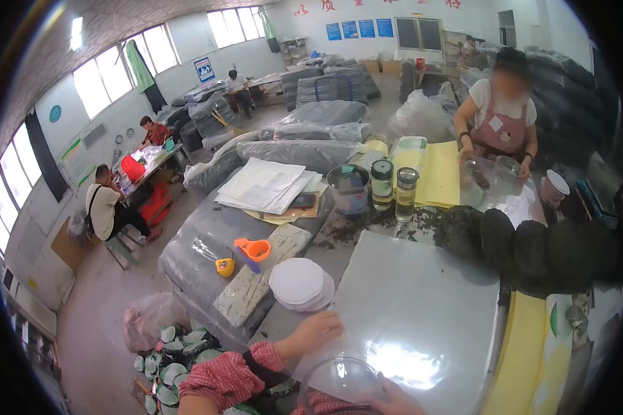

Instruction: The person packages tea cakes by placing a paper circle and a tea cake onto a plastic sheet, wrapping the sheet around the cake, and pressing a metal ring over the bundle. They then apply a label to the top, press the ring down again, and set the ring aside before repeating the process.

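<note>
My left hand is at the left edge of a glossy pale sheet on the table, just below a stack of white paper discs. Its fingers are drawn together; whatever they pinch is too faint to make out. At the bottom edge, my right hand grips the rim of a clear round dish, tilted close to my body. Part of the right hand lies outside the view.
Dark rounded clumps line the table's far right, near yellow paper. Two lidded jars and a bucket stand behind the sheet. Across the table, a co-worker handles clear plastic. Green-and-black bundles lie on the floor.
</note>
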The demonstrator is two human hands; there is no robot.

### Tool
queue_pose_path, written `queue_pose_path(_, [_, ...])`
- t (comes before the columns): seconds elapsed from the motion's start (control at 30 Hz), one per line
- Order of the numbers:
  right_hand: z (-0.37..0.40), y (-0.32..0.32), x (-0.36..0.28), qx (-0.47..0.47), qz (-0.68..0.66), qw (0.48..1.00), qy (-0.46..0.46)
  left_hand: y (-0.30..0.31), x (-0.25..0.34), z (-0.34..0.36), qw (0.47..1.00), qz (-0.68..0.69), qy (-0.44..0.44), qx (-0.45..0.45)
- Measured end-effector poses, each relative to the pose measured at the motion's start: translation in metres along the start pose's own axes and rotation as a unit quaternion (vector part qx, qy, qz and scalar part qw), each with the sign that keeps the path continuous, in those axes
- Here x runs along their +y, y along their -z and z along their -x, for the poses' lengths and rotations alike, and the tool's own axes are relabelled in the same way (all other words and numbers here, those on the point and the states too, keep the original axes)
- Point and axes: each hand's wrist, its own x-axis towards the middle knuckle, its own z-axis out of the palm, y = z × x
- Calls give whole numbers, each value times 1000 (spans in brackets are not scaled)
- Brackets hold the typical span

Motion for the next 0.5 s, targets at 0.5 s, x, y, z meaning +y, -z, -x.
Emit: queue_pose_path(0.5, [159,-49,34,57,42,996,-59,25,-30,-4,882,-400,124,215])
